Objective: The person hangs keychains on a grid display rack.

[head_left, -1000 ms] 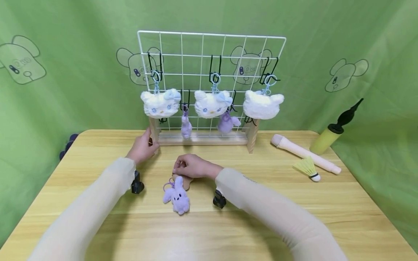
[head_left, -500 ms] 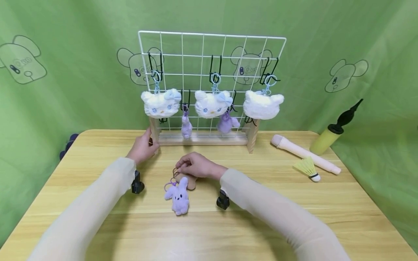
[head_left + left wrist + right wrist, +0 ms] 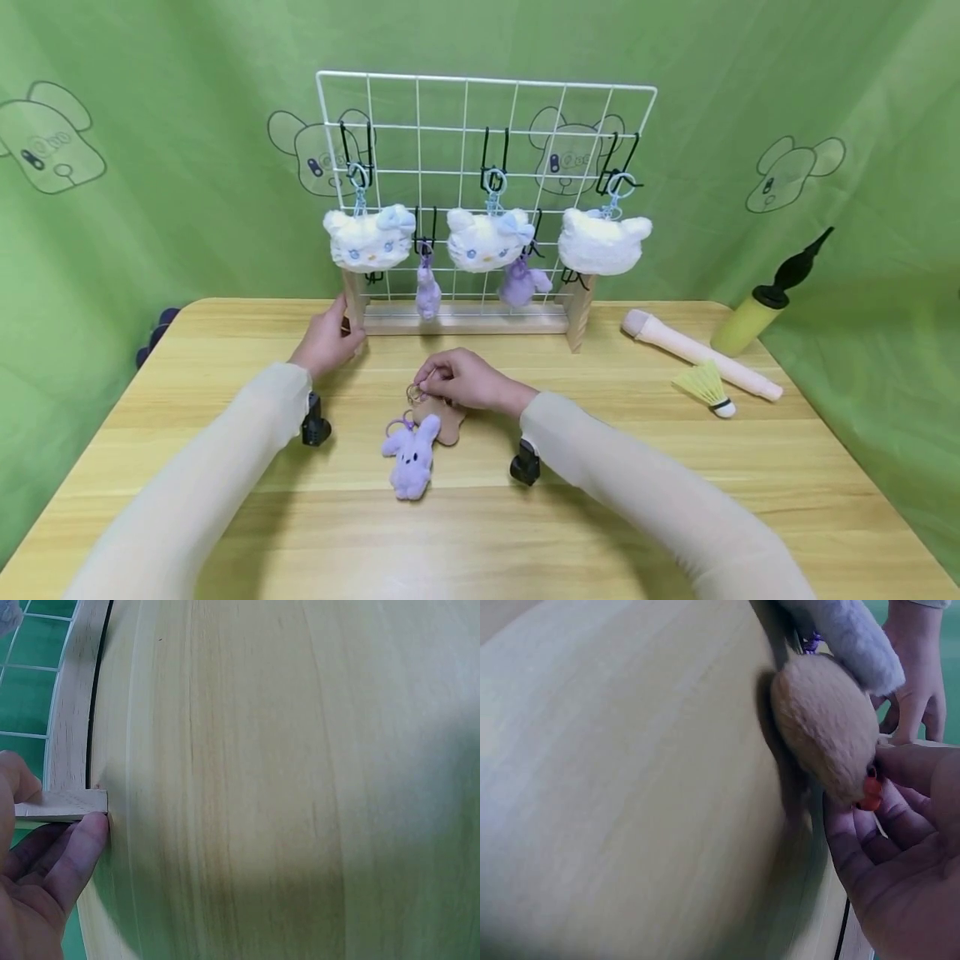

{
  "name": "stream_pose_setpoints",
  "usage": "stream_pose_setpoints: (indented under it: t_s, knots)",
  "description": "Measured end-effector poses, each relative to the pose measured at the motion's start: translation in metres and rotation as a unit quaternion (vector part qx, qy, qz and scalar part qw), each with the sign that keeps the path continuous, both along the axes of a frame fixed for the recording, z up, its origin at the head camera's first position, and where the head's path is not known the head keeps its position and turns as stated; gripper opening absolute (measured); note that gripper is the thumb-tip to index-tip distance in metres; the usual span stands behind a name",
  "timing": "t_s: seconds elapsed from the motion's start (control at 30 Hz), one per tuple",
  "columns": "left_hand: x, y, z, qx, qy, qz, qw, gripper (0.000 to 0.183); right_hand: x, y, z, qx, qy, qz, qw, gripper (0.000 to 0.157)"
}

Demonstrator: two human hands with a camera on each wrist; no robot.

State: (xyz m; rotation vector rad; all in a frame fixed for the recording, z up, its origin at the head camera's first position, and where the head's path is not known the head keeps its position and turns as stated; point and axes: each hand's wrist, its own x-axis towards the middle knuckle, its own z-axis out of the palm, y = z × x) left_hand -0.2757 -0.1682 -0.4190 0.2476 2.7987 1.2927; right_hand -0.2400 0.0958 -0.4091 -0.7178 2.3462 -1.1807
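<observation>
At the white wire grid rack (image 3: 465,329), my left hand (image 3: 326,340) grips the wooden foot (image 3: 64,802) at its left end, thumb on one side and fingers on the other. My right hand (image 3: 472,379) pinches a brown plush keychain (image 3: 447,423) near its metal ring. In the right wrist view the plush (image 3: 825,724) overlaps the tabletop, with a small orange-red piece (image 3: 870,791) beside the fingertips. Just in front lies a purple bunny plush keychain (image 3: 411,465), face up, its ring (image 3: 400,427) toward the brown one.
White cat plush keychains (image 3: 489,242) hang from black hooks along the rack's upper part. Two purple plushes (image 3: 428,293) hang lower. On the right lie a pale pink microphone (image 3: 697,354) and a yellow shuttlecock (image 3: 708,390), near a yellow-and-black hand pump (image 3: 750,321).
My right hand has moved right, taking the brown keychain along. The purple bunny has shifted slightly and its upper ear tips to the right. My left hand stays on the rack's foot.
</observation>
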Motion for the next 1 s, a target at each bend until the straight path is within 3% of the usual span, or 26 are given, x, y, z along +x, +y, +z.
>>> stream_pose_setpoints:
  t_s: [0.17,0.6,0.87,1.0]
  knots:
    - [0.001,0.000,0.000,0.002,-0.001,0.002,1.0000,0.073,0.001,0.006,0.002,-0.029,0.002,-0.005,1.000,0.013]
    - [0.000,-0.001,-0.003,-0.002,0.006,0.001,1.0000,0.068,0.002,0.016,0.001,-0.037,0.020,-0.006,0.999,0.013]
    - [0.000,-0.001,-0.003,-0.003,0.006,0.004,1.0000,0.067,0.002,0.019,0.002,-0.060,-0.009,-0.028,0.998,0.015]
    - [0.000,-0.001,-0.003,-0.004,0.004,0.004,1.0000,0.068,0.003,0.021,0.005,-0.080,0.000,-0.022,0.997,0.017]
